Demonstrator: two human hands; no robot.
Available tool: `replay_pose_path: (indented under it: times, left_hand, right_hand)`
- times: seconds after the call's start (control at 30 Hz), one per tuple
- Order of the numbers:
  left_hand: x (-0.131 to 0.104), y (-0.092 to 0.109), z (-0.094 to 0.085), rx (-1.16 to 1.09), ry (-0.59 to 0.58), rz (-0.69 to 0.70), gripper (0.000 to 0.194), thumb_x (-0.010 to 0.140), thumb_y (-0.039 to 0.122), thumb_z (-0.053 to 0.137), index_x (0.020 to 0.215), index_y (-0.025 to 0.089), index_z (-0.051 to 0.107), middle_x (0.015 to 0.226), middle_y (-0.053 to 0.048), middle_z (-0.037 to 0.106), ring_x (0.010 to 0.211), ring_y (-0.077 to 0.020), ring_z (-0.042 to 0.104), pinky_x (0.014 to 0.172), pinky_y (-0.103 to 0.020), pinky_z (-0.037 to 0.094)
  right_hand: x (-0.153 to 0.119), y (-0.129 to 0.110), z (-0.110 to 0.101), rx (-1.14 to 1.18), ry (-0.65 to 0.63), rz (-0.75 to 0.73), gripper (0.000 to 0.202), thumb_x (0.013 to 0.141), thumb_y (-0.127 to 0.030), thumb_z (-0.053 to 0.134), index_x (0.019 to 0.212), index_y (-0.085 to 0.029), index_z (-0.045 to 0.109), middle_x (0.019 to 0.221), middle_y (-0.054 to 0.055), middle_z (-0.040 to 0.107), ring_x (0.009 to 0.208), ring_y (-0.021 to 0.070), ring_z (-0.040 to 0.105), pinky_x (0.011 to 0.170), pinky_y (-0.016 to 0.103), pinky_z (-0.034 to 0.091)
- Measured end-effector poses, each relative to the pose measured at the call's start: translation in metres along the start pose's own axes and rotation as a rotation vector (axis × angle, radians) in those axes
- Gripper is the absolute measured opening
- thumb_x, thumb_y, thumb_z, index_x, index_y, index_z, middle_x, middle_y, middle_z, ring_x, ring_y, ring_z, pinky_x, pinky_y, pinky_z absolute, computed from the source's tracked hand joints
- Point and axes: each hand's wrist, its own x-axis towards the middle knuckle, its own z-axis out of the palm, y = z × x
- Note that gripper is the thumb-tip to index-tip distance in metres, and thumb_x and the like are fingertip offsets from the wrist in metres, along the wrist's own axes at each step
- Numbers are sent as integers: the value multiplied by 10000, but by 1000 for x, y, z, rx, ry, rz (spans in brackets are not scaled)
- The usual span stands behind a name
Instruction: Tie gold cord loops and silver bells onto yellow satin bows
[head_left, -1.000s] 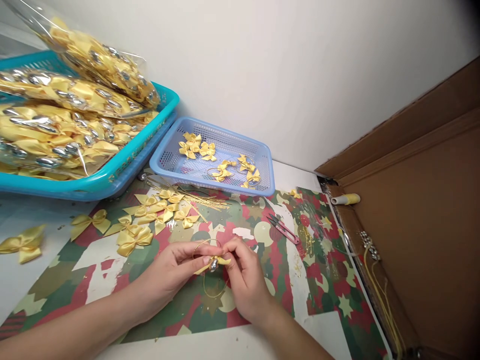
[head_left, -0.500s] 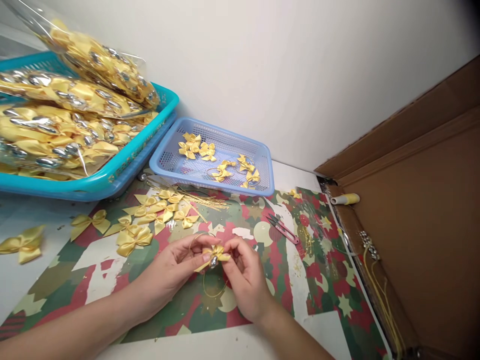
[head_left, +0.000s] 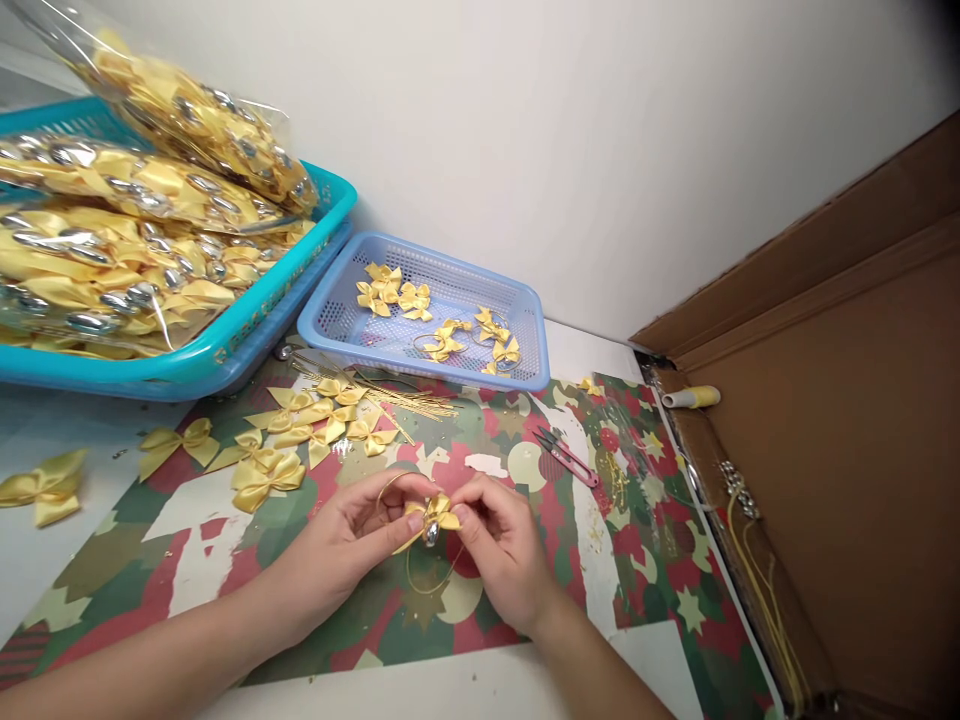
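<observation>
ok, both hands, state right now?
Left hand: closed, thumb and fingers pinching a yellow bow with a silver bead.
Right hand: closed, thumb and fingers at the same bow's opposite side.

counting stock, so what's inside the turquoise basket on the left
Clear bags of yellow bows and silver beads lie in the turquoise basket. The bags hide its floor, so anything beneath cannot be seen; the picture edge cuts part off.
</observation>
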Motion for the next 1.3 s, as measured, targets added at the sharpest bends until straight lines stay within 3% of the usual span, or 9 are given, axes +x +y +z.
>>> replay_pose_path:
  times: [0.23, 0.6, 0.8, 1.03, 1.3]
  left_hand:
    - [1, -1, 0, 9, 14, 50, 168, 735, 351, 857, 820, 256, 748, 826, -1, 643, 759, -155, 587, 674, -223, 508]
    - [-5, 0, -1, 35, -42, 37, 150, 763, 310, 825, 892, 255, 771, 898, -36, 678, 830, -186, 622, 728, -239, 536]
    - [-5, -2, -3, 32, -80, 64, 125, 805, 308, 795, 923, 275, 770, 916, -29, 670, 842, -176, 613, 722, -215, 525]
    - [-2, -6, -3, -17, -126, 110, 138, 812, 359, 801, 887, 265, 734, 871, 5, 622, 781, -138, 576, 686, -190, 513]
    - [-3, -10, -4, 47, -93, 110, 131, 848, 360, 765, 885, 248, 706, 845, 7, 603, 765, -133, 554, 657, -179, 495]
  right_hand:
    - [-1, 1, 0, -21, 48, -36, 193, 926, -273, 558, 757, -198, 613, 669, -15, 512, 634, 136, 439, 590, 271, 357]
    - [1, 11, 4, 313, -5, 103, 284, 930, -468, 609, 823, -204, 596, 738, -12, 521, 665, 132, 463, 614, 251, 406]
    - [0, 10, 5, 356, -6, 88, 234, 938, -410, 617, 830, -202, 611, 742, -14, 524, 672, 129, 468, 622, 245, 408]
    - [-1, 9, 4, 212, 30, 35, 136, 927, -271, 592, 819, -200, 631, 743, -10, 534, 644, 125, 455, 589, 252, 375]
    - [-1, 6, 3, 42, 47, -67, 139, 915, -194, 563, 800, -199, 641, 704, -12, 538, 646, 132, 452, 597, 260, 363]
